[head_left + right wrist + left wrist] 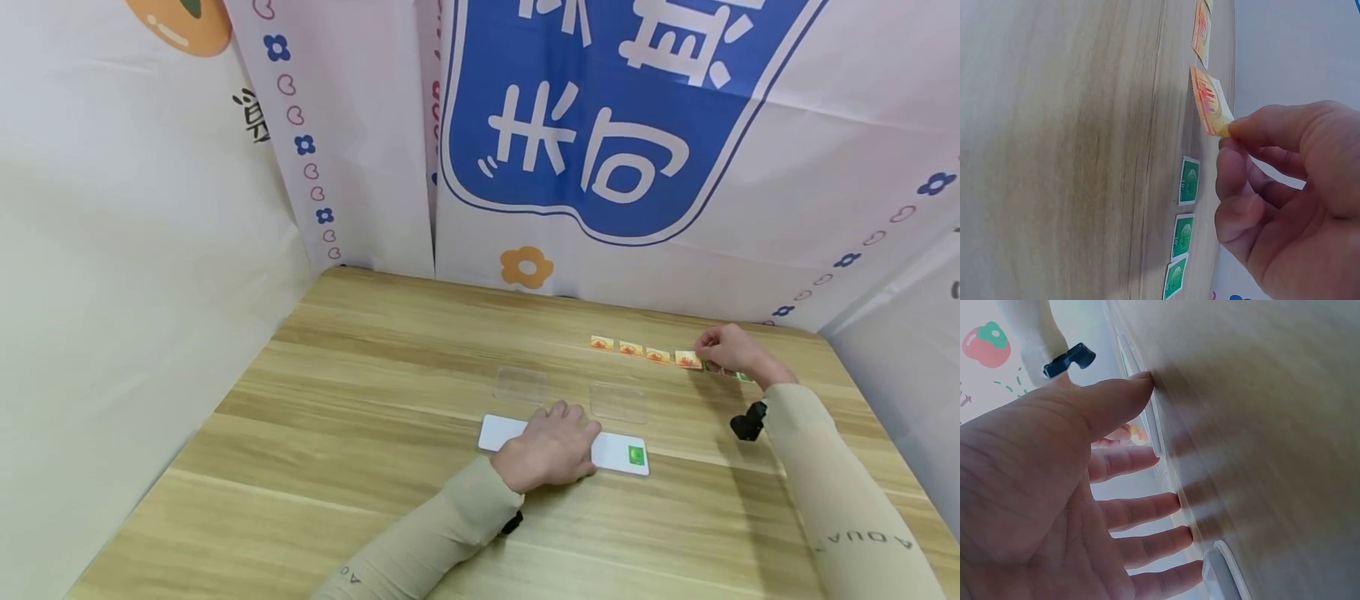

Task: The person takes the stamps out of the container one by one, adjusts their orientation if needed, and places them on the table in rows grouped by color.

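Note:
My right hand (731,348) pinches an orange-and-yellow stamp (1210,103) by one corner between thumb and forefinger, tilted up off the wood. Other orange stamps (630,348) lie in a row to its left. Three green stamps (1189,180) lie beside the right hand, partly hidden by it in the head view. My left hand (551,443) rests across the middle of a long white strip (621,452), its fingers extended and spread in the left wrist view. One green stamp (636,455) lies at the strip's right end. What the left palm covers is hidden.
Two clear, thin rectangular pieces (521,385) lie on the wooden table (337,400) just beyond the white strip. A printed white sheet (375,167) with a blue sign stands along the table's back edge, and pale walls flank both sides.

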A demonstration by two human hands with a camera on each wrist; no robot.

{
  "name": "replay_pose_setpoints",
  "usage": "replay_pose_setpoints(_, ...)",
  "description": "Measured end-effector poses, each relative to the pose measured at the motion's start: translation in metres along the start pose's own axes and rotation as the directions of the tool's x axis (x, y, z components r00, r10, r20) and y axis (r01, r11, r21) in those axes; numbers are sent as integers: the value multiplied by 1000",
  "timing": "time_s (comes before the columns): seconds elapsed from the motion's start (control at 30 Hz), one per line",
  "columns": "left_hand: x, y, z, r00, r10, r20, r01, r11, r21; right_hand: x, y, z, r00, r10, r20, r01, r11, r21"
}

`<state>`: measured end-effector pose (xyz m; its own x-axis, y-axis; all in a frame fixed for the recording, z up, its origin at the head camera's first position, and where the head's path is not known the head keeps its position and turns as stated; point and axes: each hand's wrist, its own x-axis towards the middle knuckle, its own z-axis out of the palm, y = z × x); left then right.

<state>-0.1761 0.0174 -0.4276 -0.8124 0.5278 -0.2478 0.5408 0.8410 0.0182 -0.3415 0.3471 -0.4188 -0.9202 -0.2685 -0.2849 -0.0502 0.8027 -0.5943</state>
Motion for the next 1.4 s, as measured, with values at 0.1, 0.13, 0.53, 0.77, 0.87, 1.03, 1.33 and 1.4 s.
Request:
replay_pose_setpoints(0.1, 1, 0, 0, 1000, -3, 2, 3, 1000, 4, 1, -1, -1, 1000, 11, 5, -11, 1000, -5)
replay_pose_setpoints(0.13, 1, 0, 0, 1000, -3, 3, 3, 1000, 5, 1, -1, -1, 1000, 14, 7, -14, 1000, -7)
replay_pose_setpoints(0.53, 1, 2, -1, 1000, -1, 1, 1, 1000, 2, 6, 2, 1, 1000, 18, -5, -18, 998, -59)
replay_pose_setpoints(0.77, 1, 2, 0, 1000, -13, 11, 13, 1000, -2, 8, 2, 3, 1000, 4, -9, -5, 997, -79)
replay_pose_setpoints(0.87, 1, 3, 0, 1000, -14, 14, 14, 1000, -2, 9, 3, 5, 1000, 0, -19, -2, 996, -95)
replay_pose_setpoints(1.03, 1, 3, 1, 1000, -9, 10, 9, 1000, 4, 9, 3, 7, 999, -14, -37, 10, 993, -115)
replay_pose_setpoints(1.33, 3, 1, 2, 1000, -12, 3, 12, 1000, 15, 13, 7, 9, 996, -49, -69, 37, 986, -163)
replay_pose_setpoints(1.4, 3, 1, 2, 1000, -14, 3, 13, 1000, 15, 14, 7, 10, 995, -59, -75, 45, 983, -180)
